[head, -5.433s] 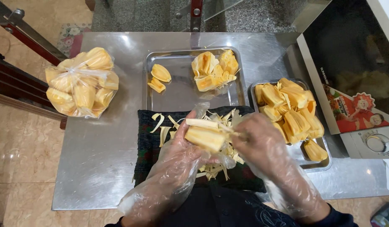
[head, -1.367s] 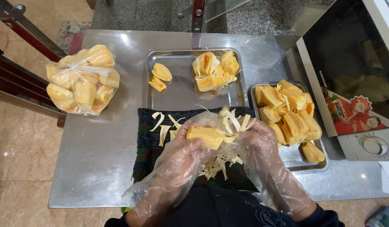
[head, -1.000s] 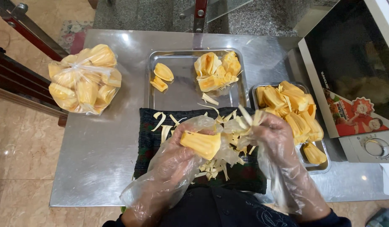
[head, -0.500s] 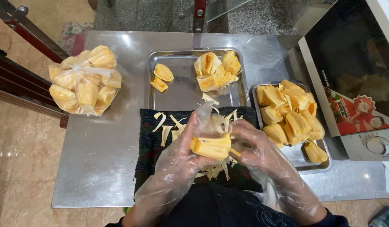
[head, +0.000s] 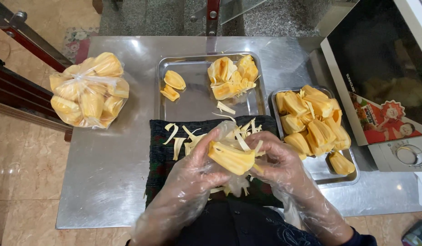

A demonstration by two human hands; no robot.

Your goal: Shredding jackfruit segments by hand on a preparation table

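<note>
Jackfruit pod (head: 231, 158) held above dark cloth (head: 158, 155), between trays | left hand (head: 192, 175) cupped under it, right hand (head: 277, 159) pinching its end | judged soft, light, slippery under plastic gloves; best gripped across thick middle.

On my steel counter (head: 106, 173), a tied clear bag of yellow fruit pods (head: 89, 95) sits far left. A far tray (head: 199, 98) holds a few pods; a second tray (head: 331, 175) at right is heaped. A microwave (head: 384, 68) stands far right.
</note>
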